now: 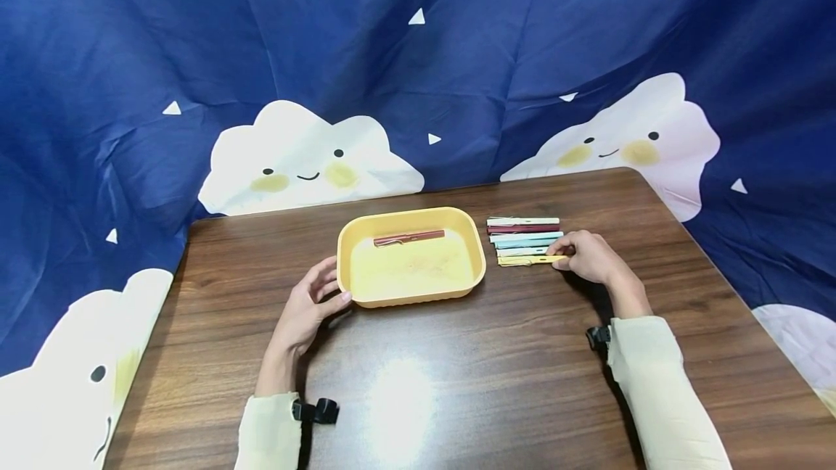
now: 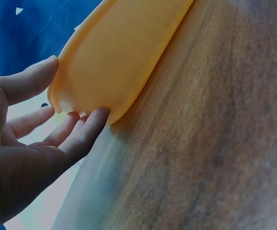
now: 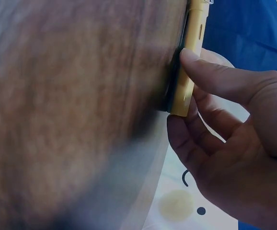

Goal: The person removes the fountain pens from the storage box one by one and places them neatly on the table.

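Observation:
A yellow plastic tray [image 1: 413, 300] sits on the table with a red pen [image 1: 421, 236] lying inside, near its back wall. My left hand [image 1: 307, 310] holds the tray's front left corner, thumb at the rim and fingers against the outer wall. To the right of the tray several pens lie side by side in a row: white, dark red [image 1: 529, 228], pale blue [image 1: 522, 243] and others. At the front of that row is a yellow pen [image 3: 194, 36]. My right hand [image 1: 591, 261] pinches its right end between thumb and fingers.
The wooden table [image 1: 496, 368] has its back edge against a blue cloth [image 1: 457, 56] printed with clouds. A bright light reflection shows on the tabletop in front of the tray. Black straps with small mounts circle both wrists.

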Demonstrator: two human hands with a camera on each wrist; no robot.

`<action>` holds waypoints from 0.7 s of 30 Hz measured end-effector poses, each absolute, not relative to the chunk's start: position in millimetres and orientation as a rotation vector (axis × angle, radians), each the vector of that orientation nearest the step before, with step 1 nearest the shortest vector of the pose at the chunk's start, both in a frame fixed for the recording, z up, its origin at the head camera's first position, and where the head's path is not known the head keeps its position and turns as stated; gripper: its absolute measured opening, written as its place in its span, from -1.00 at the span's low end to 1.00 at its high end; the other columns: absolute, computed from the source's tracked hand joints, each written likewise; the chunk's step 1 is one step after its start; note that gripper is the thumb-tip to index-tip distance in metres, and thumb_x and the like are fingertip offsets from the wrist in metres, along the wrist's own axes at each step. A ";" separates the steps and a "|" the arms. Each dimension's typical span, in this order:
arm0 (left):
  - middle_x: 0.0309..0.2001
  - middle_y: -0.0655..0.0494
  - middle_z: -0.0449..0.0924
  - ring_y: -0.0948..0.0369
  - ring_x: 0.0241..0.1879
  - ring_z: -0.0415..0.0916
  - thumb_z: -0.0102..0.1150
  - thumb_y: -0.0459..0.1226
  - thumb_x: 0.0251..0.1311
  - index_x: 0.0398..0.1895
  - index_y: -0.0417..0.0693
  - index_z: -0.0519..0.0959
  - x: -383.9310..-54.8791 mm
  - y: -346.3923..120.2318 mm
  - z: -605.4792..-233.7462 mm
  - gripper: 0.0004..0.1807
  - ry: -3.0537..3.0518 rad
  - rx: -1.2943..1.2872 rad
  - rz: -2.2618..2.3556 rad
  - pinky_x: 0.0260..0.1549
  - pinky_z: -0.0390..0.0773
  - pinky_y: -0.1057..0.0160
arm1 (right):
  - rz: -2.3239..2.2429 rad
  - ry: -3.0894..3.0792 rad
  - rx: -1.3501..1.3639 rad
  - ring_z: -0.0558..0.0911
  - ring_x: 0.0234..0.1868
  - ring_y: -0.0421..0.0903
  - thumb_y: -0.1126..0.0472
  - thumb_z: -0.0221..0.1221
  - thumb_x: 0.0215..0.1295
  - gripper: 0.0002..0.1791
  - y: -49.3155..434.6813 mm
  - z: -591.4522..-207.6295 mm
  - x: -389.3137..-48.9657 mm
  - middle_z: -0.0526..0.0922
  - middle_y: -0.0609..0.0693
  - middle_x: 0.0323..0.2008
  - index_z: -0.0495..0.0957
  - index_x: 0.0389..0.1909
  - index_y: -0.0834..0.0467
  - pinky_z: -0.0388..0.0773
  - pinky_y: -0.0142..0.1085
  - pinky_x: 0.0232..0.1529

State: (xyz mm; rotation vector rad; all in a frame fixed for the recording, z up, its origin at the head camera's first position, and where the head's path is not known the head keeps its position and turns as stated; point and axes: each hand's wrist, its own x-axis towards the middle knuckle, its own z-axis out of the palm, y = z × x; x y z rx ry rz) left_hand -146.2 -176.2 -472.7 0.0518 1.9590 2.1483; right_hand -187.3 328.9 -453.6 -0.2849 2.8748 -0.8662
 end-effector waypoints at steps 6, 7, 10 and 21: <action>0.34 -0.33 0.34 -0.15 0.29 0.36 0.29 -0.59 0.18 0.52 -0.19 0.22 -145.9 -175.3 -471.3 -0.17 1.967 0.050 2.141 -0.04 0.62 0.32 | -0.914 2.864 -0.263 0.61 -0.27 -0.03 0.39 0.42 0.15 -0.87 331.0 -454.5 -185.6 0.71 0.03 -0.36 0.74 -0.27 0.23 0.52 -0.11 -0.14; 0.34 -0.33 0.34 -0.15 0.29 0.36 0.29 -0.59 0.18 0.52 -0.19 0.22 -145.9 -175.2 -471.1 -0.17 1.968 0.047 2.139 -0.04 0.62 0.32 | -0.918 2.866 -0.257 0.60 -0.27 -0.04 0.39 0.42 0.15 -0.87 331.1 -454.8 -185.1 0.71 0.02 -0.36 0.75 -0.26 0.23 0.52 -0.12 -0.14; 0.34 -0.32 0.34 -0.15 0.28 0.36 0.29 -0.59 0.18 0.52 -0.19 0.22 -146.0 -174.8 -471.1 -0.17 1.966 0.041 2.139 -0.04 0.62 0.32 | -0.927 2.874 -0.251 0.60 -0.29 -0.06 0.39 0.41 0.17 -0.88 332.1 -455.3 -184.8 0.71 0.02 -0.37 0.75 -0.26 0.23 0.51 -0.14 -0.16; 0.33 -0.31 0.35 -0.14 0.28 0.37 0.30 -0.59 0.17 0.51 -0.18 0.24 -146.6 -175.4 -470.9 -0.18 1.967 0.034 2.139 -0.04 0.62 0.31 | -0.953 2.900 -0.231 0.57 -0.30 -0.05 0.38 0.38 0.20 -0.87 330.5 -453.1 -184.5 0.69 0.03 -0.35 0.74 -0.23 0.23 0.48 -0.10 -0.16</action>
